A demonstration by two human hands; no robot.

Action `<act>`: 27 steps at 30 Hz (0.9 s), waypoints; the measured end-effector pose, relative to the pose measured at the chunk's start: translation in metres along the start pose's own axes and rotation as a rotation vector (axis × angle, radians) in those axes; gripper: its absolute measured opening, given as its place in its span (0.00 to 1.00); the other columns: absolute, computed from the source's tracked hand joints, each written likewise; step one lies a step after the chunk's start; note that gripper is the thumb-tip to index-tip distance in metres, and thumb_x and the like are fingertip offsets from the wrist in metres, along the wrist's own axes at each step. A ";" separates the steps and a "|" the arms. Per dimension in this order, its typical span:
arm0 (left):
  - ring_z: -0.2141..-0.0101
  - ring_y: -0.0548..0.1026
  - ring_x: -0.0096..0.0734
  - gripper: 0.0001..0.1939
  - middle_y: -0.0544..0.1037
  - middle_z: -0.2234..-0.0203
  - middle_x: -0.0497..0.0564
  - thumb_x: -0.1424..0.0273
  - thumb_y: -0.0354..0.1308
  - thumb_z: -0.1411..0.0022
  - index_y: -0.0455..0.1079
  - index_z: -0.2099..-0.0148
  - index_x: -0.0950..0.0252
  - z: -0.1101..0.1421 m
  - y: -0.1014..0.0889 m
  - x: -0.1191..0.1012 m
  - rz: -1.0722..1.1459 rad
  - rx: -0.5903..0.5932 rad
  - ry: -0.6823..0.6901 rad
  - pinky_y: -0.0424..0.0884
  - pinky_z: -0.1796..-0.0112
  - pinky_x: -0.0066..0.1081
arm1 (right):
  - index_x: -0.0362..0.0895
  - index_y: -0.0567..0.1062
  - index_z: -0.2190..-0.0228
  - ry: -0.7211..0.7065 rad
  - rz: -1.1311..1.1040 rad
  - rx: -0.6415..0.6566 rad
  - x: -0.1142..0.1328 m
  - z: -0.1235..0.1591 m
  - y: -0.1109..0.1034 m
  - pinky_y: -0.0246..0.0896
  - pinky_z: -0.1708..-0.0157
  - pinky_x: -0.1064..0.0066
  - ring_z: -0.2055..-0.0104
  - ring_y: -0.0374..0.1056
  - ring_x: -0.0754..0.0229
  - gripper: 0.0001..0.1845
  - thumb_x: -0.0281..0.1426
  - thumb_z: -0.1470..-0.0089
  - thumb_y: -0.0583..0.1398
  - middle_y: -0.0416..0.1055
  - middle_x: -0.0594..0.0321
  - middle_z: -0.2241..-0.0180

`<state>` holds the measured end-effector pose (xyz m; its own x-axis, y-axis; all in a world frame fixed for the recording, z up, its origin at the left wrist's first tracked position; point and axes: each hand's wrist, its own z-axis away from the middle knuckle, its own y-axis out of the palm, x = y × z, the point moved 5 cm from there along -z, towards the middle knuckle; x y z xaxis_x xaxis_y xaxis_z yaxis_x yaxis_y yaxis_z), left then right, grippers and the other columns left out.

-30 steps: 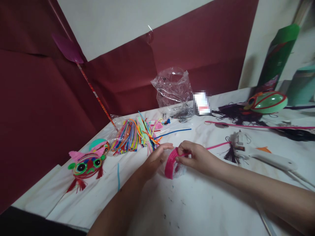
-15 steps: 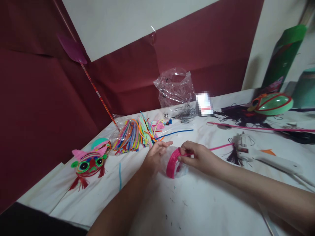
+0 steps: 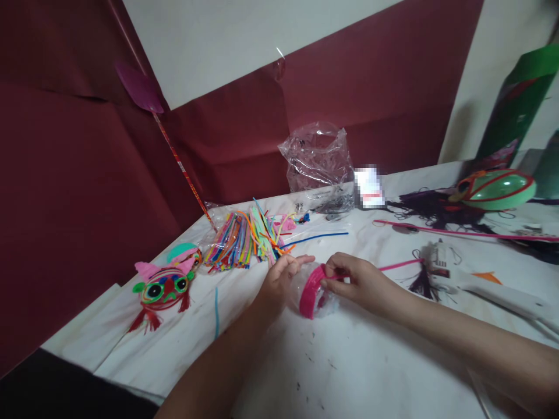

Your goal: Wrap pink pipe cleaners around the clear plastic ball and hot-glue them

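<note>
A clear rounded plastic piece (image 3: 297, 287) lies on its side over the table, with a band of bright pink pipe cleaner (image 3: 311, 295) wound around its middle. My left hand (image 3: 280, 280) grips its left end, index finger stretched out over the top. My right hand (image 3: 349, 276) pinches the pink pipe cleaner between thumb and finger against the band's upper right. The strand's free tail (image 3: 402, 265) runs out to the right behind that hand. My left thumb is hidden.
A bundle of coloured pipe cleaners (image 3: 231, 241) lies behind my hands. At left sits a decorated animal face (image 3: 163, 291); a light blue pipe cleaner (image 3: 216, 311) lies nearby. To the right are a white glue gun (image 3: 502, 294) and a green balloon-like ornament (image 3: 502, 191).
The whole view has shifted slightly, so things appear further right. My left fingers look a little more bent over the plastic piece. The right hand keeps its pinch on the pink pipe cleaner.
</note>
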<state>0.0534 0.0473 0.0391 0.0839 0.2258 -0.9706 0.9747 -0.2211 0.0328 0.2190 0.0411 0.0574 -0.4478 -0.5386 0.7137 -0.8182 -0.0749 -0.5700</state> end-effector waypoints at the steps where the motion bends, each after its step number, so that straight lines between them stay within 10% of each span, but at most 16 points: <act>1: 0.47 0.71 0.46 0.16 0.80 0.53 0.57 0.54 0.58 0.42 0.64 0.72 0.61 0.000 0.000 0.000 -0.004 -0.004 0.000 0.56 0.43 0.43 | 0.47 0.63 0.79 -0.001 0.001 -0.001 0.000 0.000 0.000 0.56 0.73 0.69 0.75 0.60 0.61 0.07 0.33 0.54 0.56 0.64 0.66 0.77; 27: 0.41 0.66 0.50 0.14 0.77 0.50 0.59 0.57 0.62 0.45 0.70 0.69 0.62 0.000 0.000 -0.001 0.068 0.108 0.001 0.54 0.41 0.45 | 0.47 0.62 0.79 -0.010 0.013 -0.002 0.001 0.001 0.000 0.58 0.74 0.69 0.76 0.61 0.62 0.09 0.35 0.52 0.57 0.65 0.67 0.78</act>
<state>0.0531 0.0473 0.0398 0.1490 0.2078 -0.9668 0.9390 -0.3363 0.0724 0.2190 0.0396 0.0580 -0.4551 -0.5481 0.7018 -0.8128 -0.0662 -0.5788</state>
